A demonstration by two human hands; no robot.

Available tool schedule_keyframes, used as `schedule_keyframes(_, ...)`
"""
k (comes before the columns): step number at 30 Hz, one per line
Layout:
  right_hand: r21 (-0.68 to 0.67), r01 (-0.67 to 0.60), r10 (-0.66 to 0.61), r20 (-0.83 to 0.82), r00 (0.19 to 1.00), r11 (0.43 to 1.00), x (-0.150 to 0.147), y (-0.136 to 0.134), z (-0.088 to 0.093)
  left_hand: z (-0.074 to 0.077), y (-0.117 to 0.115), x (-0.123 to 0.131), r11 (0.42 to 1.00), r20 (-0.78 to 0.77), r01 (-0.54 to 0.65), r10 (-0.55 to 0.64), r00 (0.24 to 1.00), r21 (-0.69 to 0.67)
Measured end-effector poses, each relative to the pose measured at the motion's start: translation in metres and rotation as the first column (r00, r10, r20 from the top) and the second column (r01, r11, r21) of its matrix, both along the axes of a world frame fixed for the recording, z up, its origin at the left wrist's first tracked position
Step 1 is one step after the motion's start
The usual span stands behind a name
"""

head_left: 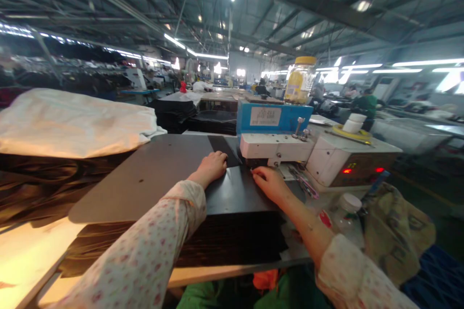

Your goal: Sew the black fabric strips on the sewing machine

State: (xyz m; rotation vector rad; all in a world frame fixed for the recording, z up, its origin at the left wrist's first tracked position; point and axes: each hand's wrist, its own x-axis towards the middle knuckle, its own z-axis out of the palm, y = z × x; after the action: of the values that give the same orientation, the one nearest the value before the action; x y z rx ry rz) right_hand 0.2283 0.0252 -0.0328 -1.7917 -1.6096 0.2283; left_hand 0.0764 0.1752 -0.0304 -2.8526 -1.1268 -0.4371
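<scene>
My left hand (213, 168) lies on a dark piece of cloth (220, 148) on the grey metal plate (155, 174), its fingers slightly bent and pressing down. The cloth runs toward a white machine head (270, 147) on the right. Just in front of that head, my right hand (270, 183) is closed in a pinch, thumb and forefinger together. A tiny pale spot shows at its fingertips; what they hold is too small to make out. Scissors or snips with pink handles (308, 186) lie just right of this hand.
Stacked dark cloth (235, 239) lies below the plate, with a white-covered pile (76, 123) at left. Behind the head stands a blue housing (250, 118) bearing a yellow-lidded jar (300, 81). Right are a control box (353, 159) with red digits and a clear bottle (346, 212).
</scene>
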Motion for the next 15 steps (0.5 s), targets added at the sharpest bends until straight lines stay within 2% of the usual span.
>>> schedule_keyframes(3, -0.07, -0.106, 0.078, -0.328, 0.941, 0.992, -0.006, -0.035, -0.002, 0.008, -0.027, -0.021, 0.997, -0.005, 0.071, -0.071, 0.997, 0.006)
schedule_keyframes(5, -0.178, -0.217, 0.106, -0.484, 0.868, 0.96, -0.012, -0.059, -0.008, 0.015, -0.061, -0.038, 0.984, 0.008, 0.179, -0.179, 0.984, -0.015)
schedule_keyframes(7, -0.247, -0.297, 0.107, -0.574, 0.812, 0.923, -0.02, -0.075, -0.019, 0.024, -0.099, -0.053, 0.96, 0.046, 0.262, -0.258, 0.965, -0.102)
schedule_keyframes(9, -0.243, -0.346, 0.123, -0.632, 0.765, 0.906, -0.03, -0.079, -0.032, 0.032, -0.134, -0.062, 0.899, 0.07, 0.339, -0.333, 0.94, -0.278)
schedule_keyframes(11, -0.19, -0.369, 0.156, -0.667, 0.729, 0.91, -0.044, -0.075, -0.044, 0.039, -0.157, -0.064, 0.838, 0.1, 0.405, -0.397, 0.912, -0.366)
schedule_keyframes(13, -0.161, -0.377, 0.195, -0.637, 0.746, 0.912, -0.06, -0.07, -0.052, 0.042, -0.169, -0.059, 0.83, 0.129, 0.47, -0.453, 0.882, -0.301)
schedule_keyframes(15, -0.161, -0.384, 0.236, -0.562, 0.793, 0.909, -0.074, -0.07, -0.056, 0.04, -0.173, -0.055, 0.825, 0.108, 0.542, -0.531, 0.84, -0.161)
